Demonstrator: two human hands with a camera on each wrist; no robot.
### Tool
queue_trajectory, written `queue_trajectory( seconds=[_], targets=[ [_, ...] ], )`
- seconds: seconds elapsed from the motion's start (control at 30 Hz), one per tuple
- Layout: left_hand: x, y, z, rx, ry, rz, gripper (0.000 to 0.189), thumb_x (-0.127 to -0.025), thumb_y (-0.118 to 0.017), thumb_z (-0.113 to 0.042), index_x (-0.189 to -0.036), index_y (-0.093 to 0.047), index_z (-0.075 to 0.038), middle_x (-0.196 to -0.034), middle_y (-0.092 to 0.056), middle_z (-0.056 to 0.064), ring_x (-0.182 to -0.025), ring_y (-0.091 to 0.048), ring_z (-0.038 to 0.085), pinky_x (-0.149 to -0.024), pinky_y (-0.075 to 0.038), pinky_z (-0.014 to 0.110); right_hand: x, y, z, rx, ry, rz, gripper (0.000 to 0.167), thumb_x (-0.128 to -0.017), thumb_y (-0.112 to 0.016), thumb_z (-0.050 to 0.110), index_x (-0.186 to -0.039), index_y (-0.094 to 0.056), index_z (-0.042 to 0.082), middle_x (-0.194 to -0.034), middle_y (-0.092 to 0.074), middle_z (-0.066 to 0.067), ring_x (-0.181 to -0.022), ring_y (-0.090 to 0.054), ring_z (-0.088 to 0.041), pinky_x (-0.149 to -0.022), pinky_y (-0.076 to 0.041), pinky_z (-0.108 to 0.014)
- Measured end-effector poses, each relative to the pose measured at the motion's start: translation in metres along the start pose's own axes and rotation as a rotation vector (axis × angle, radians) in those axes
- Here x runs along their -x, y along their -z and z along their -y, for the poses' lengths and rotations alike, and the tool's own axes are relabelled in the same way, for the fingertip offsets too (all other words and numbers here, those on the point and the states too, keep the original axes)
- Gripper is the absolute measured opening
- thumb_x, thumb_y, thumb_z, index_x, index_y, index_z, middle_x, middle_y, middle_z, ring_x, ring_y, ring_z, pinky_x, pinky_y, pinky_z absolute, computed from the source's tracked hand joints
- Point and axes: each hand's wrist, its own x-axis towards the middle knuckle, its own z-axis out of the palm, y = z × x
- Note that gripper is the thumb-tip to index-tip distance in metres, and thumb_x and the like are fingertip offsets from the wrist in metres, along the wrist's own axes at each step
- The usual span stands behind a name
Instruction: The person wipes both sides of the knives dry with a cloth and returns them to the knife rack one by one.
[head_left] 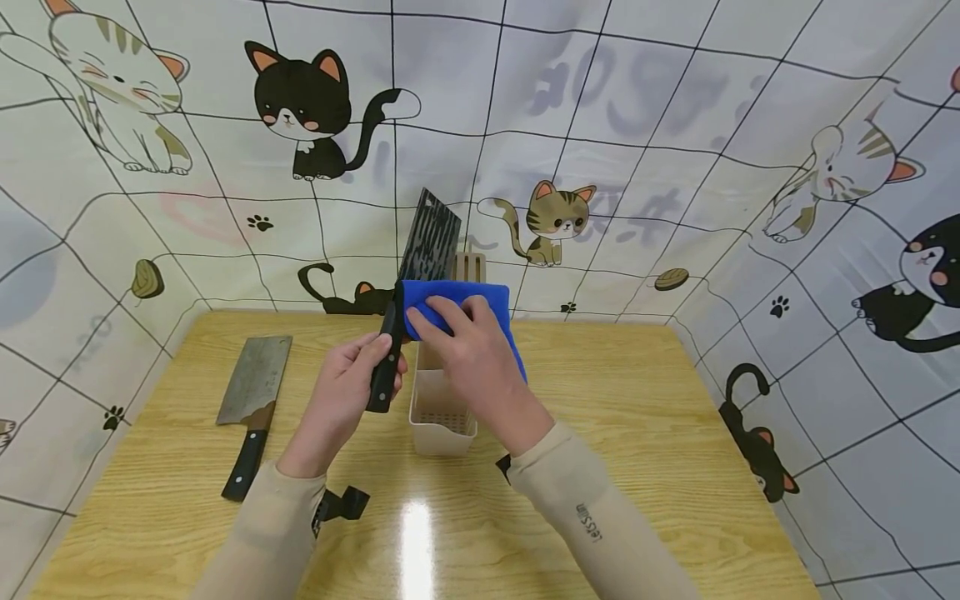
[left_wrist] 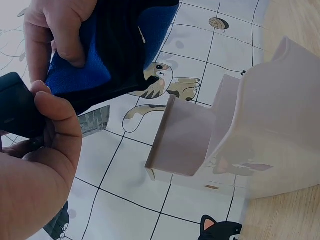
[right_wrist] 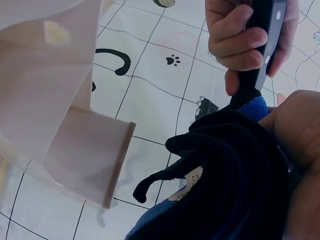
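My left hand [head_left: 345, 396] grips the black riveted handle [head_left: 384, 379] of a cleaver, its dark, streaked blade [head_left: 430, 237] pointing up and away. A blue cloth [head_left: 491, 302] covers the lower part of the blade. With fingers bent over it, my right hand [head_left: 483, 362] holds the cloth against the blade. In the right wrist view the cloth [right_wrist: 235, 165] hangs in dark folds beside the handle [right_wrist: 267, 40]. Below the hands stands a beige plastic holder [head_left: 442, 437] with compartments and a perforated floor, partly hidden by the right hand.
A second cleaver [head_left: 255, 383] lies on the wooden table [head_left: 615, 467] to the left, its black handle toward me. Behind the table hangs a white sheet [head_left: 465, 158] with cat drawings and a grid. A slotted beige part [head_left: 470, 267] shows behind the cloth.
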Motion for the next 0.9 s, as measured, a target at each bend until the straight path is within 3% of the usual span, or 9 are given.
queue_trajectory(
  seconds=[0.17, 0.37, 0.6, 0.9],
  targets=[
    [-0.001, 0.001, -0.001, 0.000, 0.016, -0.020, 0.041, -0.113, -0.040, -0.027, -0.117, -0.060, 0.009, -0.086, -0.064, 0.005, -0.069, -0.061, 0.012, -0.063, -0.055, 0.026, 0.001, 0.001, 0.005, -0.007, 0.013, 0.010, 0.036, -0.097, -0.071, 0.004, -0.130, -0.073, 0.019, -0.127, -0.068, -0.011, -0.095, -0.058, -0.030, -0.085, -0.048, -0.036],
    [-0.004, 0.002, 0.001, 0.020, 0.026, -0.026, 0.047, -0.114, -0.037, -0.032, -0.124, -0.059, 0.008, -0.087, -0.064, 0.005, -0.071, -0.061, 0.011, -0.065, -0.055, 0.025, 0.002, 0.004, 0.010, 0.005, 0.044, 0.019, 0.035, -0.095, -0.073, 0.008, -0.128, -0.075, 0.019, -0.125, -0.070, -0.011, -0.101, -0.063, -0.029, -0.087, -0.049, -0.036],
    [-0.005, 0.004, 0.003, 0.029, 0.004, -0.027, 0.048, -0.114, -0.035, -0.033, -0.121, -0.060, 0.007, -0.087, -0.064, 0.006, -0.070, -0.061, 0.012, -0.064, -0.055, 0.026, 0.002, 0.004, 0.015, 0.001, 0.071, 0.031, 0.033, -0.095, -0.073, 0.008, -0.126, -0.075, 0.018, -0.124, -0.071, -0.011, -0.103, -0.065, -0.030, -0.087, -0.049, -0.036],
    [-0.002, 0.003, 0.003, -0.014, 0.029, -0.013, 0.048, -0.114, -0.036, -0.032, -0.117, -0.061, 0.009, -0.085, -0.064, 0.008, -0.067, -0.061, 0.013, -0.060, -0.054, 0.026, 0.001, 0.002, 0.008, 0.007, 0.025, 0.048, 0.034, -0.097, -0.072, 0.009, -0.130, -0.074, 0.018, -0.125, -0.071, -0.010, -0.101, -0.063, -0.029, -0.085, -0.048, -0.036]
  ],
)
